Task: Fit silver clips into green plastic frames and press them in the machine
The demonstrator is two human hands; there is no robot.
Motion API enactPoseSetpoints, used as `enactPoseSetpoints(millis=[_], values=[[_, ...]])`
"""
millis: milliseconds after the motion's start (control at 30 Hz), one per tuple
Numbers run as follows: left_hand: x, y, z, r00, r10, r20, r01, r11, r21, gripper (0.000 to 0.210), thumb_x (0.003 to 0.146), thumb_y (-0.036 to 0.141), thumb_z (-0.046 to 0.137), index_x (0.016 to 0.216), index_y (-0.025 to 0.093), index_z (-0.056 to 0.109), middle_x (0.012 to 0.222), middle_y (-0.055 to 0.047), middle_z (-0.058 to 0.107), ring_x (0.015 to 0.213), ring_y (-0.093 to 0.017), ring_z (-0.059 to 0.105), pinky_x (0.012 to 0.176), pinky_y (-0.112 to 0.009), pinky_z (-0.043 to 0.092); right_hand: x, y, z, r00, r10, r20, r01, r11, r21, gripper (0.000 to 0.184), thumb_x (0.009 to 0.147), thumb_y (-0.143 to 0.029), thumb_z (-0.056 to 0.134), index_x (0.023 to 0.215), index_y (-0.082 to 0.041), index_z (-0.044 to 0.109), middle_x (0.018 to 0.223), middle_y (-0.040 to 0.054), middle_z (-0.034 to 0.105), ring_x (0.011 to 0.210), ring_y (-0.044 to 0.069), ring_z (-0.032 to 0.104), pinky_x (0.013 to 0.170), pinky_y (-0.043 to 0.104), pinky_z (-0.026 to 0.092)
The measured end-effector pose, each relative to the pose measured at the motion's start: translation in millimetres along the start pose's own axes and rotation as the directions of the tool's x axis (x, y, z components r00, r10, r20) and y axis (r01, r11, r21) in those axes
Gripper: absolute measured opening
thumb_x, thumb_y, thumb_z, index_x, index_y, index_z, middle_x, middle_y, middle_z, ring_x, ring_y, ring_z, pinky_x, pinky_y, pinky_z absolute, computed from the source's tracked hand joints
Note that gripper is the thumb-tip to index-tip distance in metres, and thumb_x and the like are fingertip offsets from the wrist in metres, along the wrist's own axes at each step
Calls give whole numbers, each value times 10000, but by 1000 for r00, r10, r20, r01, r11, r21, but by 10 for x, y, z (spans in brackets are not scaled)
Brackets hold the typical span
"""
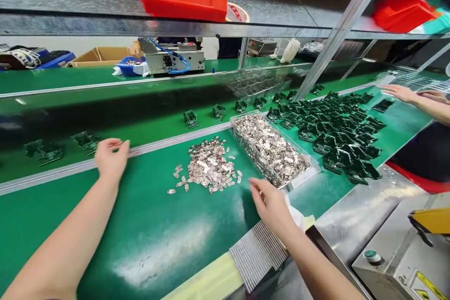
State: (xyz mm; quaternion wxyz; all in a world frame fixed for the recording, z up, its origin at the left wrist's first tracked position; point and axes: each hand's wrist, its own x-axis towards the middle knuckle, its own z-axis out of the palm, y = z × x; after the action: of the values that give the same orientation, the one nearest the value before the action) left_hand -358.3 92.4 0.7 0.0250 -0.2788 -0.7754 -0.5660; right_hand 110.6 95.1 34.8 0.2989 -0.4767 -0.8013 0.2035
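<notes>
left hand (111,161), right hand (273,204), metal pieces (211,166) between

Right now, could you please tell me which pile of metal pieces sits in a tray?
The larger pile, beside the green boards, fills a clear tray; the smaller pile lies loose.

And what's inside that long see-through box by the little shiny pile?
The clear box holds lots of small silvery pieces. You can see the top ones. They cover the ones in the middle, and the box's bottom is hidden too.
</notes>
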Motion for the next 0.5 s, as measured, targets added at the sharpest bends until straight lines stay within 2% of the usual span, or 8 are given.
enactPoseSetpoints(millis=[100,167,267,367,433,500], values=[[158,-280,-534,987,-54,-155,64,996,62,258,762,198,664,945,178,485,877,5,555,975,-242,635,977,-534,487,393,117,248,999,34,42,-26,983,-180,274,897,-263,448,977,-143,682,926,134,686,809,262,673,766,371,521],[260,-394,-695,985,-58,-164,76,992,105,371,709,192,727,989,173,484,955,-18,569,1006,-243,624,945,-479,510,532,214,348,999,30,44,-18,969,-246,277,872,-310,463,894,-142,682,867,140,666,766,283,661,731,395,505],[472,-494,-724,993,-36,-109,56,982,181,600,634,206,808,1136,156,482,1209,-100,549,1134,-243,574,947,-387,491,626,385,417,998,-3,59,20,959,-284,311,860,-396,430,770,-198,653,767,90,635,682,268,630,655,384,472],[671,-528,-677,997,-27,-72,45,966,253,797,632,248,827,1297,134,404,1391,-182,445,1263,-270,495,1032,-380,414,630,502,427,998,-10,61,23,973,-230,333,841,-447,421,742,-221,645,730,62,616,634,247,615,614,369,449],[738,-520,-657,998,-42,-38,51,956,289,884,611,266,843,1339,113,365,1398,-208,452,1293,-310,477,1058,-416,388,599,499,412,999,-15,46,24,983,-184,341,835,-468,434,736,-224,652,713,54,603,610,234,604,603,360,445],[758,-492,-653,998,-61,14,54,949,310,911,571,288,865,1319,97,380,1323,-204,533,1260,-342,513,1042,-455,409,561,427,382,999,-27,24,31,989,-148,330,832,-472,461,738,-223,657,693,48,586,573,218,577,590,350,439]])
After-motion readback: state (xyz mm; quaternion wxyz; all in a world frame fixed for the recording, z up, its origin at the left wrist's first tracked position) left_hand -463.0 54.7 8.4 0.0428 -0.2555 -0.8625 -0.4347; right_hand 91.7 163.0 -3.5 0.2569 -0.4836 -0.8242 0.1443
